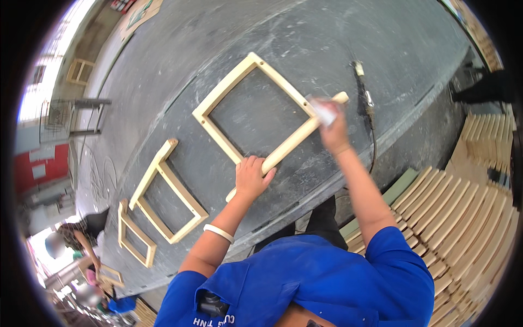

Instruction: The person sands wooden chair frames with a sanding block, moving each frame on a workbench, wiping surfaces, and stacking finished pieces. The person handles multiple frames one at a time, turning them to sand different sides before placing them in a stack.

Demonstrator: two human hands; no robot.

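A pale wooden frame lies flat on the large grey workbench. My left hand presses down on the near end of the frame's long round leg. My right hand grips a small whitish sanding piece and holds it against the far end of that same leg. The hand is blurred. Both my forearms come up from the lower edge, out of blue sleeves.
Two more wooden frames lie to the left on the bench. A corded hand tool rests to the right of my right hand. Stacks of curved wooden slats stand at the right. Another person works at the lower left.
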